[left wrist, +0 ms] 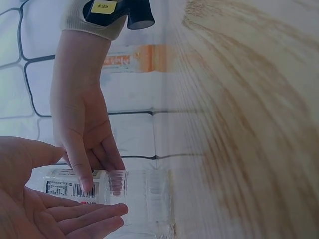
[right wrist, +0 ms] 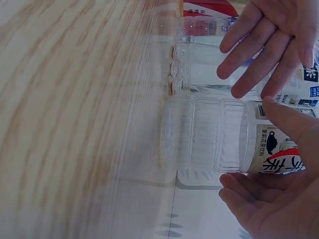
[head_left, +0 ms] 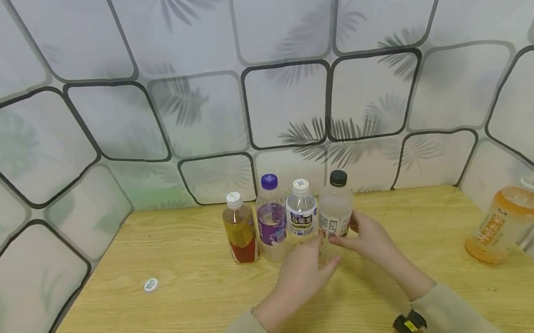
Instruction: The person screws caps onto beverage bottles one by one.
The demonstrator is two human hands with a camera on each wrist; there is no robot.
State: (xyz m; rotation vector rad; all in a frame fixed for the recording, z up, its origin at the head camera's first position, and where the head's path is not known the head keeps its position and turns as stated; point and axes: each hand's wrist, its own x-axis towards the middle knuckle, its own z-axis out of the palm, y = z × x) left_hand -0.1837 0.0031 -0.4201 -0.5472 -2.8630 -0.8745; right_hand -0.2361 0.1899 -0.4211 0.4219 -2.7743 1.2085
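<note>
My right hand [head_left: 371,239] holds a clear plastic bottle with a black cap [head_left: 335,207] by its label, thumb on one side and fingers on the other. The bottle stands upright at the right end of a row; its ribbed lower part [right wrist: 207,133] shows in the right wrist view. My left hand [head_left: 301,273] is just in front of it with fingers extended, overlapping the lower part of a white-capped clear bottle [head_left: 302,214]. In the left wrist view, the straight fingers of my left hand [left wrist: 32,186] lie beside the black-capped bottle's label, with nothing gripped.
Left in the row stand a purple-labelled bottle [head_left: 272,225] and a white-capped bottle with yellow-and-red label [head_left: 241,236]. A small round white cap [head_left: 151,285] lies on the wooden table [head_left: 205,322]. An orange-banded bottle [head_left: 506,221] stands far right by the patterned curtain [head_left: 289,100].
</note>
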